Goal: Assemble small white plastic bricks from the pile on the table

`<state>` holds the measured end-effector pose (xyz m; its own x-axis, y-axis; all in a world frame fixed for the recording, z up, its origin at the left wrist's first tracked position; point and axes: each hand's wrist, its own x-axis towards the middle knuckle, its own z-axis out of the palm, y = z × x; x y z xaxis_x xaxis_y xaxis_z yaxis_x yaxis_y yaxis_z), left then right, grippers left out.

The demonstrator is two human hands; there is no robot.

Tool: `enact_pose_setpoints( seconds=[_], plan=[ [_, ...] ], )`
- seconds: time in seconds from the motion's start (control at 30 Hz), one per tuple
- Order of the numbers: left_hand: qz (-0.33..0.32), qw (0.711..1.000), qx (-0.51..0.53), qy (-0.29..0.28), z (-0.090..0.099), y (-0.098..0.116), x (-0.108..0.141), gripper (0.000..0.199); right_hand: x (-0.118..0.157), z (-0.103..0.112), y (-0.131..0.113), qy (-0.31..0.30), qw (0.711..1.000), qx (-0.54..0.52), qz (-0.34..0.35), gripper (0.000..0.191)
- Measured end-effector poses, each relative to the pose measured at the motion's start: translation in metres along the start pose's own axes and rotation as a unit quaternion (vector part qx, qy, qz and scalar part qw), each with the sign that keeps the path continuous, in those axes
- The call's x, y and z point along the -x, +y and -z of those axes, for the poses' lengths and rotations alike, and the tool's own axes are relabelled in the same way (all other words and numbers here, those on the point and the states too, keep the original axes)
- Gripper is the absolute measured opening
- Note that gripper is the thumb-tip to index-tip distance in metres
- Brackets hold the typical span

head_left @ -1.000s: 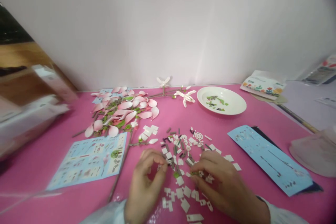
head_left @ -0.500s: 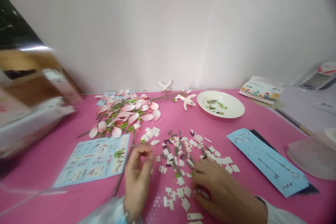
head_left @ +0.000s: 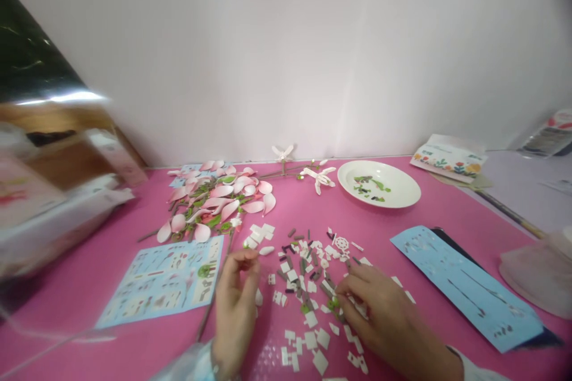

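My left hand (head_left: 236, 303) is raised over the table left of the loose pieces, thumb and fingertips pinched together; anything between them is too small or hidden. My right hand (head_left: 386, 312) reaches into the right side of a pile of small white, grey and dark building pieces (head_left: 310, 274). Its thumb and fingertips are drawn close together beside a small green piece (head_left: 333, 303), and I cannot make out what they hold. Loose white plates (head_left: 310, 340) lie in front of the pile. A white wheel-shaped piece (head_left: 342, 243) lies at its back.
Pink-white petals (head_left: 221, 191) are heaped at the back left, beside a branch with white flowers (head_left: 318, 178). A white plate (head_left: 402, 190) holds green pieces. Blue printed sheets lie left (head_left: 156, 280) and right (head_left: 465, 286). A box with a flower print (head_left: 449, 158) stands far right.
My right thumb and fingertips have come closer together, by the green piece. White pieces near that hand lie differently. My left hand keeps its pinch. The view has shifted slightly.
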<state>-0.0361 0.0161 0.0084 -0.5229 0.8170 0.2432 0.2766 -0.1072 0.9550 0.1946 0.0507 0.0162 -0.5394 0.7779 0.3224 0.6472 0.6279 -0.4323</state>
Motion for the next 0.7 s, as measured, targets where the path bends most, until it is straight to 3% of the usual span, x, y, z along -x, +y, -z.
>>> enact_pose_setpoints(
  seconds=[0.1, 0.27, 0.37, 0.53, 0.7],
  plan=[
    [-0.037, 0.997, -0.055, -0.030, 0.004, -0.002, -0.009, 0.007, 0.001, -0.002, 0.002, 0.000, 1.000, 0.002, -0.007, 0.020],
    [-0.094, 0.986, -0.137, 0.018, 0.017, -0.008, -0.035, 0.013, 0.003, -0.004, 0.003, -0.001, 1.000, -0.006, -0.020, 0.020],
    [-0.127, 0.972, -0.196, 0.003, 0.022, -0.012, -0.047, 0.014, 0.003, -0.005, 0.004, -0.002, 1.000, -0.009, -0.017, 0.019],
    [-0.157, 0.945, -0.287, -0.027, 0.019, -0.019, -0.049, 0.018, 0.002, -0.007, 0.003, -0.012, 1.000, -0.006, -0.020, 0.021],
    [-0.152, 0.920, -0.357, -0.057, 0.013, -0.019, -0.045, 0.036, 0.002, -0.008, 0.001, -0.022, 1.000, -0.005, -0.022, 0.020]
  ],
)
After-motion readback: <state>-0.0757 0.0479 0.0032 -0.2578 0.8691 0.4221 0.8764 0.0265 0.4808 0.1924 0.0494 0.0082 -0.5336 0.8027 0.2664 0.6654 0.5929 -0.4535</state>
